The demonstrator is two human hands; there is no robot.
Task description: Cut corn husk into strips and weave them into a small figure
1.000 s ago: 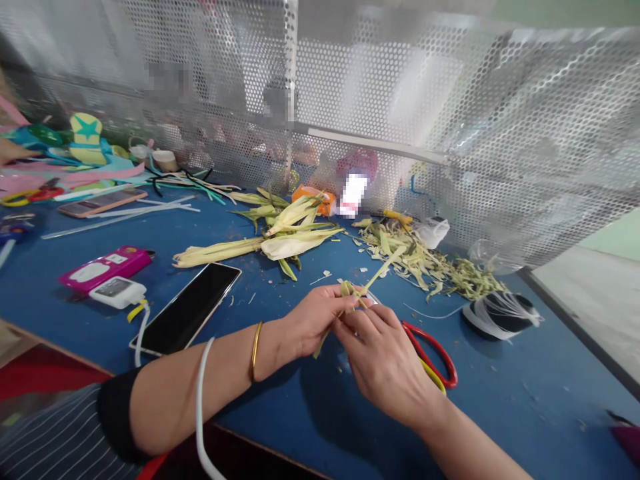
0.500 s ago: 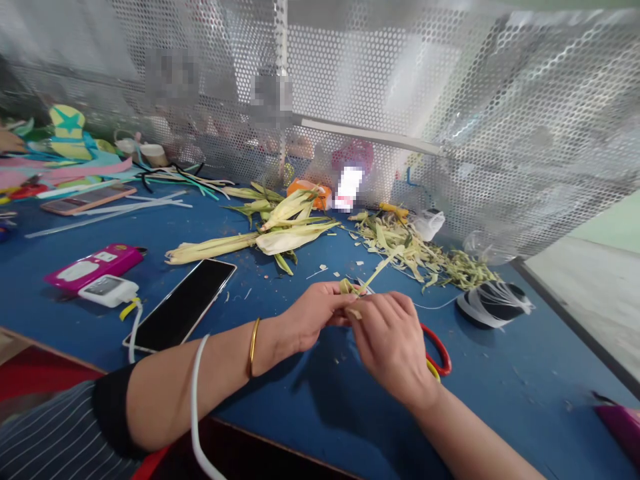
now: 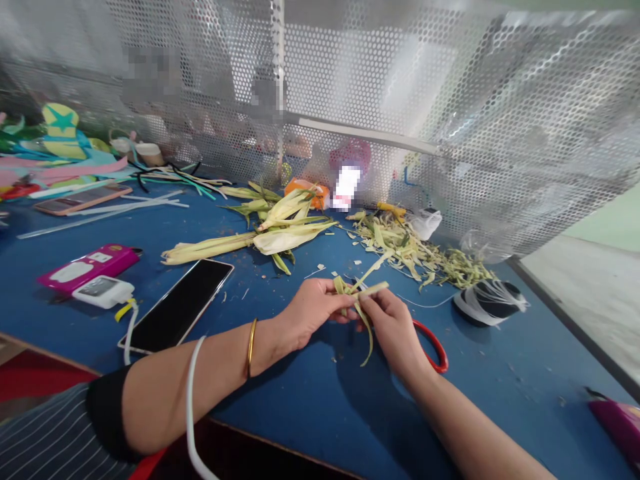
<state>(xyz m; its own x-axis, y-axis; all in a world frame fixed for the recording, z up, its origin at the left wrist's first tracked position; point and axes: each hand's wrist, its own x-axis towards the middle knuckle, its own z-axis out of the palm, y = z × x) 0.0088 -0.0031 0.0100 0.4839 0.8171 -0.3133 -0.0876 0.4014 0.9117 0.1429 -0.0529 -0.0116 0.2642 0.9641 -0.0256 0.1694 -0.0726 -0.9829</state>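
My left hand [image 3: 313, 310] and my right hand [image 3: 393, 327] meet over the blue table [image 3: 300, 413], both pinched on thin green-yellow leaf strips [image 3: 361, 292] that are folded together. One strip end hangs down between the hands, another points away toward the scrap pile. A gold bangle sits on my left wrist. Red-handled scissors [image 3: 436, 347] lie on the table just under and right of my right hand.
A bundle of long leaves [image 3: 273, 230] and a pile of leaf scraps [image 3: 425, 257] lie beyond the hands. A black phone [image 3: 177, 303], a white charger [image 3: 103, 291] and a pink case [image 3: 87, 263] lie left. A spool of clear line [image 3: 487, 300] sits right. Perforated metal screens stand behind.
My right hand has drawn back and turned, pulling a strip out sideways; a loose strip end now hangs below the hands. The view has shifted slightly right.
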